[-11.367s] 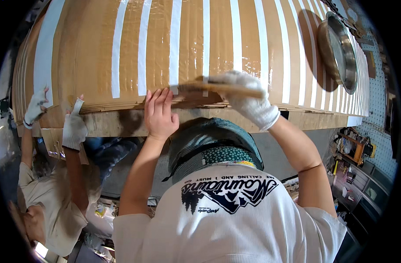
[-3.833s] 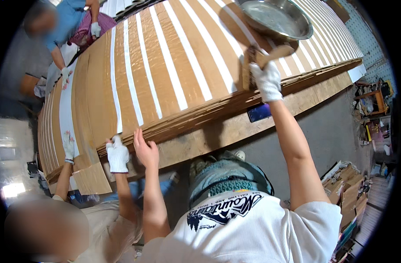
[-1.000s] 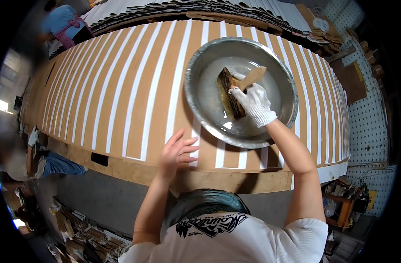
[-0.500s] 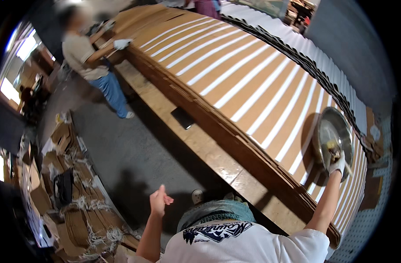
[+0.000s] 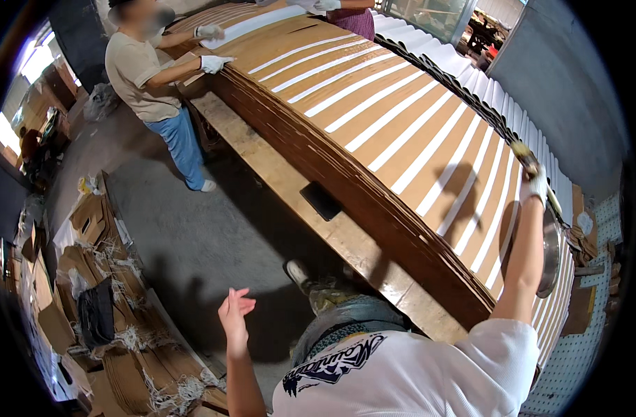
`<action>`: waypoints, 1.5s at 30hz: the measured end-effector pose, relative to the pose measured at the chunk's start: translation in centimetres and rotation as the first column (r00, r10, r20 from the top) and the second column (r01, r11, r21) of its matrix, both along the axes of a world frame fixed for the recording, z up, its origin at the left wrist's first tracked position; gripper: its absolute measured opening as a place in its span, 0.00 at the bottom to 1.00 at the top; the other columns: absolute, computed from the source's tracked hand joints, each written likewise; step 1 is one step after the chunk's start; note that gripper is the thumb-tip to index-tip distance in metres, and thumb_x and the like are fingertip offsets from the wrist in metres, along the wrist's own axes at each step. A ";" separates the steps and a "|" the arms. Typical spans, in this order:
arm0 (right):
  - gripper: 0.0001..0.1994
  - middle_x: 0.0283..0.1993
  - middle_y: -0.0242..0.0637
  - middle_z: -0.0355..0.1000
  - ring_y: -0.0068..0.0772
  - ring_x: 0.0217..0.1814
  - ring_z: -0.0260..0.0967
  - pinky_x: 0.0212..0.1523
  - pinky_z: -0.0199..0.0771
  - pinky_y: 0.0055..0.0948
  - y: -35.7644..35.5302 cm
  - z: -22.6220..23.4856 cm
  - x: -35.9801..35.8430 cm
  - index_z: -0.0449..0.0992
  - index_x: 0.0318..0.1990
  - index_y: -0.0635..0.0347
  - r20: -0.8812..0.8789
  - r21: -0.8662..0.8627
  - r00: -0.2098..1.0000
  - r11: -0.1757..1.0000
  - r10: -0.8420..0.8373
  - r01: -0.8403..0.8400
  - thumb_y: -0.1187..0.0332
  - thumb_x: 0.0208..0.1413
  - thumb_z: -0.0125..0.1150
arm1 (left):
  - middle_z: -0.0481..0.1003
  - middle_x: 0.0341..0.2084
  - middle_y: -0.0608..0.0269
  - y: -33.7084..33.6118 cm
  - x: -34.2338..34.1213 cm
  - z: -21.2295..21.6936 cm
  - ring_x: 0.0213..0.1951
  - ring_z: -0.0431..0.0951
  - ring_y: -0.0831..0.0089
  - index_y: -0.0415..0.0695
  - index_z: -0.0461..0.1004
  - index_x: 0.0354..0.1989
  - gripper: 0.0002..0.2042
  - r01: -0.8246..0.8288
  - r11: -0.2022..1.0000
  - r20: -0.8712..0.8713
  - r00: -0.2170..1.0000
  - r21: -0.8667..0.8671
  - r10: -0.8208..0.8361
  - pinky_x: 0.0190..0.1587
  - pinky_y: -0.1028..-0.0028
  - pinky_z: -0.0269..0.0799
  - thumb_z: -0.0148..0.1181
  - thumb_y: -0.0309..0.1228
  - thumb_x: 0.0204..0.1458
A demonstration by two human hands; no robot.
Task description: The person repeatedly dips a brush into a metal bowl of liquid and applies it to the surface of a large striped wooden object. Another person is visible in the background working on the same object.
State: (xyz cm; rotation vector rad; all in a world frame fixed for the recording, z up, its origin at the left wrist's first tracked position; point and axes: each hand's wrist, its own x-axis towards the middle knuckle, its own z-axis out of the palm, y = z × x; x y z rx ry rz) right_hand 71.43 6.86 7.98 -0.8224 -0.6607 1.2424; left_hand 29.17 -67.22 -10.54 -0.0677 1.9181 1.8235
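Observation:
My right hand (image 5: 535, 186), in a white glove, grips a brush (image 5: 522, 154) with pale bristles. The brush is raised above a stack of brown cardboard sheets (image 5: 373, 130), whose top is crossed by white stripes. Behind my right forearm a round metal basin (image 5: 551, 258) rests on the sheets, partly hidden by the arm. My left hand (image 5: 234, 314), bare, hangs over the floor beside the stack with its fingers apart and nothing in them.
A co-worker (image 5: 141, 76) in white gloves stands at the far left end of the stack; another person (image 5: 353, 22) is at its far side. A flat black device (image 5: 321, 201) lies on the low ledge (image 5: 360, 254). Corrugated white sheets (image 5: 464, 62) run behind. Cardboard scraps (image 5: 127, 361) lie left.
My right hand has lifted the brush up out of the basin, over the striped sheets. The view has shifted, and the co-worker at the left has moved their hands at the sheets.

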 end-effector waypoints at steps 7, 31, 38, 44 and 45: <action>0.08 0.40 0.35 0.77 0.27 0.35 0.76 0.31 0.83 0.24 -3.8 -2.4 -31.2 0.76 0.45 0.59 -0.119 -0.055 0.985 0.989 0.129 -0.136 0.66 0.64 0.64 | 0.82 0.34 0.57 9.6 -12.6 2.0 0.36 0.82 0.72 0.34 0.80 0.49 0.23 0.227 0.974 -0.170 0.961 0.025 -0.219 0.43 0.73 0.78 0.46 0.43 0.72; 0.19 0.42 0.43 0.81 0.44 0.43 0.79 0.46 0.80 0.36 -4.8 -8.7 -59.8 0.81 0.53 0.52 0.917 0.109 0.394 0.907 0.067 -0.407 0.62 0.53 0.72 | 0.70 0.60 0.65 49.6 -43.8 2.4 0.63 0.65 0.58 0.64 0.74 0.64 0.25 0.561 0.389 -0.671 -0.484 -0.731 -0.562 0.72 0.39 0.45 0.63 0.43 0.54; 0.18 0.43 0.48 0.77 0.59 0.52 0.70 0.53 0.73 0.49 2.2 -9.8 -61.0 0.82 0.44 0.56 0.983 -0.058 -0.183 0.973 0.016 -0.223 0.61 0.46 0.75 | 0.67 0.61 0.69 51.9 -45.9 -3.3 0.61 0.65 0.63 0.63 0.74 0.63 0.31 0.619 0.281 -0.656 -0.538 -0.733 -0.529 0.67 0.42 0.55 0.61 0.33 0.45; 0.18 0.41 0.51 0.77 0.58 0.50 0.71 0.51 0.72 0.48 17.5 -10.4 -61.9 0.78 0.43 0.60 0.994 0.083 -0.062 0.991 -0.090 -0.109 0.63 0.47 0.75 | 0.67 0.59 0.72 52.6 -47.7 -4.6 0.59 0.65 0.67 0.68 0.75 0.63 0.23 0.541 0.410 -0.669 -0.677 -0.734 -0.305 0.62 0.46 0.59 0.57 0.38 0.57; 0.19 0.40 0.50 0.78 0.57 0.50 0.71 0.52 0.71 0.48 20.6 -10.9 -61.6 0.79 0.44 0.60 0.996 0.087 -0.005 0.992 -0.088 -0.087 0.62 0.46 0.76 | 0.67 0.58 0.72 52.9 -47.9 -4.1 0.59 0.65 0.69 0.71 0.74 0.64 0.24 0.511 0.445 -0.655 -0.706 -0.735 -0.269 0.60 0.47 0.60 0.58 0.39 0.57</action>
